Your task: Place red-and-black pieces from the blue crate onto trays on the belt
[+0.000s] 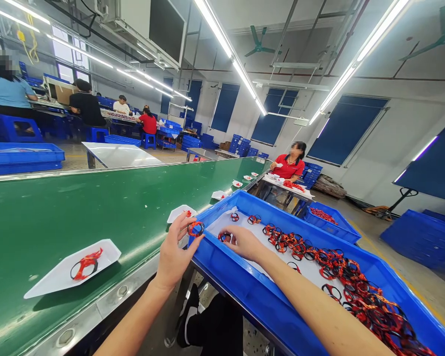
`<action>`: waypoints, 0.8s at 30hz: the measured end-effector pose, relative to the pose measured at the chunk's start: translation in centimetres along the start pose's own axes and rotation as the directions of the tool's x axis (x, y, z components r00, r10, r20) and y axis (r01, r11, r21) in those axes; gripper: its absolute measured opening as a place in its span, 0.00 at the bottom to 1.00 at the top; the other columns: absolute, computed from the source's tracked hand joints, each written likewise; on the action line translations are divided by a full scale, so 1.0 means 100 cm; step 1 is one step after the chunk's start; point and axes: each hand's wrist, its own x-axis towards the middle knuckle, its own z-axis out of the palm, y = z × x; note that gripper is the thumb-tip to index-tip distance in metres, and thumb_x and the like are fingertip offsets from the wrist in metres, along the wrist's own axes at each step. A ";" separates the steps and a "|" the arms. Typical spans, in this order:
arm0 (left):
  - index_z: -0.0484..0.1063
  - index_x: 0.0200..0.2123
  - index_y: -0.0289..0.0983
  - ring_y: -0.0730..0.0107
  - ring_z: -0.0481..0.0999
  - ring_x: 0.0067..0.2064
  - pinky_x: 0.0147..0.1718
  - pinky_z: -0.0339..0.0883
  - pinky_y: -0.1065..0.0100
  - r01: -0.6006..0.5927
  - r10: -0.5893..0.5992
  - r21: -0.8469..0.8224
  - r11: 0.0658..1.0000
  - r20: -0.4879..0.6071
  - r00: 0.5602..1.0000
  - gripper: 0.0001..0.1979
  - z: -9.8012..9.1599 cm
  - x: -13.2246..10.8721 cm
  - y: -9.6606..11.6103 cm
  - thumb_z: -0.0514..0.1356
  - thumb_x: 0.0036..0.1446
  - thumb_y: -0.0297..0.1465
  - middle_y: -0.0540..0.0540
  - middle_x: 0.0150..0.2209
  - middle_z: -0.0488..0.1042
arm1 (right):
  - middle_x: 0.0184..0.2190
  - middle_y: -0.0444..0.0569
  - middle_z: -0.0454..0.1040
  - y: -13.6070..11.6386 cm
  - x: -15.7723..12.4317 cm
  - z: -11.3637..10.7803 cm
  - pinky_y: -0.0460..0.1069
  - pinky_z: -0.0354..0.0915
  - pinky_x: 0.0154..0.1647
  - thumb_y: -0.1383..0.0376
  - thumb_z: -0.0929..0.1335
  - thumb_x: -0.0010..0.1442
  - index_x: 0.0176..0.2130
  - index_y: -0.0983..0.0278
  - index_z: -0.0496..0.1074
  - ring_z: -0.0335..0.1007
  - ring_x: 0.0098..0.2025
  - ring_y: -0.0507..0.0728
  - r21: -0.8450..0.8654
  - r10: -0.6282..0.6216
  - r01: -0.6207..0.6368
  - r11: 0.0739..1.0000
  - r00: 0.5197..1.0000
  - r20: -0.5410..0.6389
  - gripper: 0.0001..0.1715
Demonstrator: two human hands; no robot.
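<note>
My left hand (178, 249) pinches a red and black ring-shaped piece (196, 228) between thumb and fingers, over the near edge of the conveyor. Inside the blue bin (241, 277), my right hand (241, 242) is closed on another red and black ring (224, 237) near the bin's left corner. Many similar rings (300, 247) lie heaped along the far side and right end of the bin, on a white liner (257, 230). A white boat-shaped paper tray (109, 252) on the belt carries one red and black ring. Behind my left hand, another white tray (176, 213) is partly hidden.
The green conveyor belt (133, 198) runs from left to back right, with more small white trays (219, 195) farther along. A person in red (289, 168) sits beside a table at the belt's far end. Another blue bin (332, 222) stands beyond mine.
</note>
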 end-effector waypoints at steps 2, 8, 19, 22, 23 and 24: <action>0.53 0.59 0.43 0.64 0.71 0.52 0.53 0.66 0.56 0.008 -0.008 -0.005 1.000 0.003 1.000 0.32 0.000 -0.001 -0.002 0.62 0.53 0.28 0.44 0.50 0.70 | 0.30 0.45 0.74 -0.001 0.000 0.000 0.47 0.61 0.32 0.68 0.66 0.53 0.40 0.62 0.73 0.66 0.28 0.52 -0.010 0.002 -0.002 1.000 1.000 0.002 0.13; 0.53 0.59 0.42 0.63 0.70 0.53 0.52 0.67 0.56 0.038 -0.038 0.025 0.999 0.002 0.999 0.31 -0.001 -0.005 -0.009 0.61 0.54 0.30 0.42 0.51 0.70 | 0.30 0.45 0.74 -0.001 0.000 0.000 0.47 0.60 0.31 0.69 0.66 0.52 0.40 0.61 0.73 0.66 0.28 0.52 -0.005 0.002 -0.002 1.000 1.000 -0.011 0.13; 0.60 0.55 0.41 0.53 0.72 0.50 0.56 0.48 0.40 0.117 -0.121 0.633 0.765 -0.037 0.992 0.23 -0.034 0.038 -0.042 0.57 0.54 0.30 0.41 0.47 0.74 | 0.31 0.46 0.74 -0.001 -0.001 0.000 0.48 0.62 0.33 0.68 0.67 0.52 0.40 0.61 0.74 0.67 0.30 0.53 0.004 -0.003 0.003 1.000 1.000 -0.016 0.13; 0.60 0.55 0.37 0.47 0.67 0.54 0.55 0.42 0.33 0.145 -0.195 0.736 0.661 -0.018 0.981 0.24 -0.036 0.047 -0.054 0.56 0.53 0.29 0.34 0.51 0.70 | 0.28 0.45 0.72 -0.003 0.001 0.000 0.49 0.63 0.32 0.66 0.67 0.52 0.40 0.62 0.73 0.65 0.28 0.52 0.144 0.050 -0.041 0.989 0.997 -0.058 0.12; 0.60 0.55 0.35 0.45 0.64 0.57 0.54 0.42 0.32 0.145 -0.189 0.744 0.653 -0.026 0.982 0.24 -0.034 0.048 -0.053 0.56 0.53 0.30 0.32 0.54 0.67 | 0.27 0.44 0.71 -0.004 0.001 0.000 0.48 0.64 0.29 0.65 0.67 0.52 0.40 0.62 0.73 0.65 0.27 0.52 0.244 0.090 -0.072 0.967 0.994 -0.060 0.12; 0.60 0.55 0.35 0.44 0.61 0.59 0.54 0.43 0.33 0.129 -0.162 0.733 0.668 -0.025 0.986 0.24 -0.031 0.049 -0.050 0.57 0.54 0.30 0.31 0.56 0.65 | 0.27 0.44 0.70 -0.005 0.002 -0.001 0.48 0.65 0.26 0.63 0.67 0.52 0.40 0.62 0.72 0.64 0.26 0.51 0.363 0.132 -0.105 0.926 0.990 -0.051 0.13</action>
